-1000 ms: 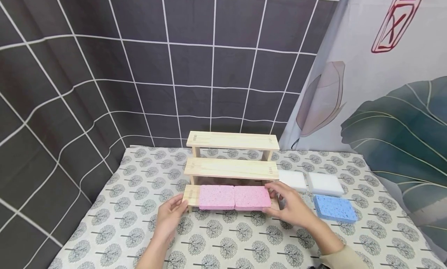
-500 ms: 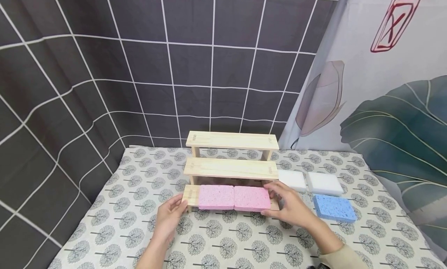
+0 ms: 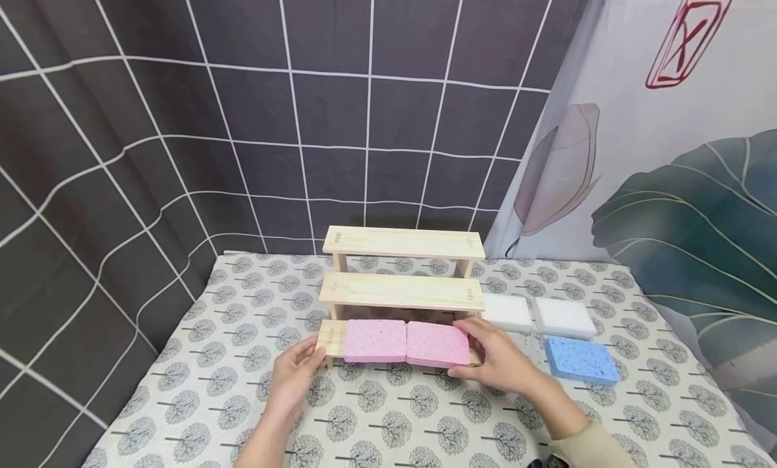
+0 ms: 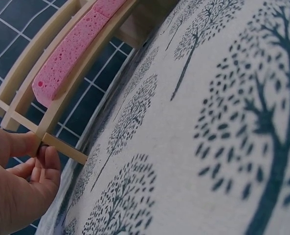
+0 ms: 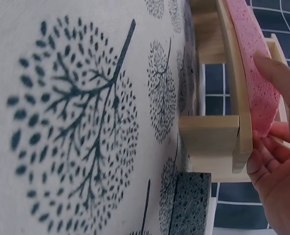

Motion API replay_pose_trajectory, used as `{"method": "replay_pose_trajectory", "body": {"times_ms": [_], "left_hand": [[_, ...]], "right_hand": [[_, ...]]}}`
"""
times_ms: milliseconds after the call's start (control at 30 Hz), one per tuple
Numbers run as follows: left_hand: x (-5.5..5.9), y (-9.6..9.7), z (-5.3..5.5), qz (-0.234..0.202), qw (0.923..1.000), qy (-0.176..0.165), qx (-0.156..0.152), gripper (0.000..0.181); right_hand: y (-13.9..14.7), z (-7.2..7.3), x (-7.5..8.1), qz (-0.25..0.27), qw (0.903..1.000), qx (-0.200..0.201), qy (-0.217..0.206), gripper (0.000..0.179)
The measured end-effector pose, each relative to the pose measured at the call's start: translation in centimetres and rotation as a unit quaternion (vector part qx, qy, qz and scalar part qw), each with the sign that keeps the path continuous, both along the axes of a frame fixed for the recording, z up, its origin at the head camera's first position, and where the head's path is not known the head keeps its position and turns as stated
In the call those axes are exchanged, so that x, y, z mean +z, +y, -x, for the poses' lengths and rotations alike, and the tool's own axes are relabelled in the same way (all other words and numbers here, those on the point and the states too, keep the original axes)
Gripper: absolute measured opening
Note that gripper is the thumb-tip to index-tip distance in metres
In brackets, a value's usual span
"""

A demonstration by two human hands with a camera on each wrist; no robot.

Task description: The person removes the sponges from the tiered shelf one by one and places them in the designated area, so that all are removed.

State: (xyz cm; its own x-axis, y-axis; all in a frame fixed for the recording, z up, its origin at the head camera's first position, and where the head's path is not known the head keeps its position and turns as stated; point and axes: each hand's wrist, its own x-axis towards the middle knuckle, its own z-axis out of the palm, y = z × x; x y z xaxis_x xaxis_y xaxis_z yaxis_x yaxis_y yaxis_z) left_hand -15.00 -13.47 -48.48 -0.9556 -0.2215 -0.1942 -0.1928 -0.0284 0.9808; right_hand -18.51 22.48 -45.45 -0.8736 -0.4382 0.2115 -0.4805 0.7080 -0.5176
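A three-tier wooden shelf (image 3: 400, 291) stands on the table. Two pink sponges, the left one (image 3: 376, 340) and the right one (image 3: 438, 344), lie end to end on its lowest board. My left hand (image 3: 294, 373) pinches that board's left end, thumb on top and fingers beneath, as the left wrist view shows. With my right hand (image 3: 500, 357) I grip the right sponge by its outer end; in the right wrist view the thumb (image 5: 272, 68) lies along the sponge and the fingertips meet its end and the board. The right sponge sits slightly askew to the left one.
To the right of the shelf lie two white sponges, one (image 3: 508, 313) near it and another (image 3: 564, 318) farther right. A blue sponge (image 3: 583, 360) is in front of them. A grey speckled sponge (image 5: 191, 203) shows beside the shelf leg. Dark grid curtain (image 3: 334, 110) hangs behind.
My right hand has shifted slightly left along the right sponge, whose outer end has turned a little toward the front. The left hand stays on the board's end.
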Motion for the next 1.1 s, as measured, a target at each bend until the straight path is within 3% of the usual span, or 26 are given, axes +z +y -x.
{"method": "replay_pose_trajectory", "body": {"times_ms": [267,567,800,1100], "left_hand": [[0.3,0.0,0.1,0.0,1.0,-0.001,0.0,0.043],[0.4,-0.1,0.1,0.002,1.0,-0.002,-0.003,0.044],[0.2,-0.2,0.0,0.006,1.0,-0.004,-0.005,0.045],[0.1,-0.2,0.0,0.014,0.9999,-0.009,-0.003,0.045]], "right_hand": [[-0.1,0.1,0.0,0.006,0.9998,0.02,0.004,0.078],[1.4,-0.4,0.2,0.014,0.9997,0.007,0.018,0.076],[2.9,-0.9,0.4,0.011,0.9978,0.017,0.064,0.075],[5.1,-1.9,0.6,0.011,0.9956,0.023,0.09,0.075]]}}
